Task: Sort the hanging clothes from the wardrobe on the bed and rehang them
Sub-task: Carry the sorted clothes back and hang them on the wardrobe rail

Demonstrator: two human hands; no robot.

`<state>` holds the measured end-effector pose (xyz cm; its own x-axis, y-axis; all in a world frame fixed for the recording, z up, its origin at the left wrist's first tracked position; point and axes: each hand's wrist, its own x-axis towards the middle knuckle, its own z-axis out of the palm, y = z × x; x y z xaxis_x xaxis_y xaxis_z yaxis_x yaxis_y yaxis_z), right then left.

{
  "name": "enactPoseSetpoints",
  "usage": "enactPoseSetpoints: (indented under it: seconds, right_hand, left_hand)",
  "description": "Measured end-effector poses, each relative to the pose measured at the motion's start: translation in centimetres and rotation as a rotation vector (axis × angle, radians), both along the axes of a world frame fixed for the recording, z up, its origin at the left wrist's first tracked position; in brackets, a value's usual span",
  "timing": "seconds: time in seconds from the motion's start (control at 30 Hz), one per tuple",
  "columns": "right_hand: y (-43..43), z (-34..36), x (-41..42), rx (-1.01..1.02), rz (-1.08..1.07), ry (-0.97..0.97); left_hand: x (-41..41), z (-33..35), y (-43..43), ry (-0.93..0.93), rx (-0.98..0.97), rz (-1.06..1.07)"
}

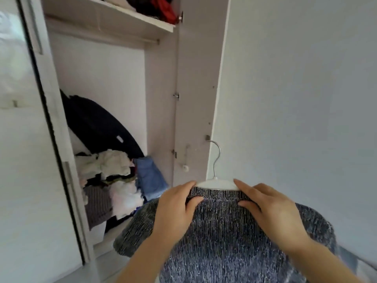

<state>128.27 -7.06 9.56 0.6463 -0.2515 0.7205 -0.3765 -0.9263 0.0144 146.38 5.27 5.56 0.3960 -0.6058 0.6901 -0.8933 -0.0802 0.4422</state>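
A grey-blue knitted sweater (222, 237) hangs on a white hanger (217, 183) with a metal hook, held up in front of me at the lower middle. My left hand (175, 209) pinches the left side of the sweater's collar, thumb in front. My right hand (271, 207) grips the right side of the collar and the hanger's shoulder. The open wardrobe (161, 99) stands to the left, its hanging rail (152, 40) bare under the top shelf.
A heap of loose clothes (114, 176) and a dark garment (98, 123) fill the wardrobe's bottom left. Red and dark items (163, 7) lie on the top shelf. The wardrobe door (195, 88) stands open on the right; a plain wall is beyond it.
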Motion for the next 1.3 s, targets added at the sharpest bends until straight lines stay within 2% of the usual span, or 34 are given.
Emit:
enactPoseSetpoints:
  seconds: [0.27,0.43,0.73,1.03,1.3]
  right_hand:
    - [-5.5,-0.8,14.5,0.000,0.137,-0.009]
    - [-12.1,-1.4,23.3,0.017,0.187,-0.043]
    - [-23.1,1.5,39.8,0.073,0.332,-0.047]
    - [-29.7,2.8,57.0,0.082,0.342,-0.036]
    - [-34.5,7.5,70.9,0.072,0.297,-0.129]
  left_hand:
    - [12.5,-1.3,-2.5,-0.021,0.064,0.216]
    - [20.0,-1.9,-7.2,-0.077,0.062,0.315]
    - [33.7,0.6,-16.4,-0.091,0.036,0.468]
    - [51.0,1.1,-23.0,-0.101,0.019,0.477]
    - [66.6,6.4,-28.7,-0.228,-0.030,0.434]
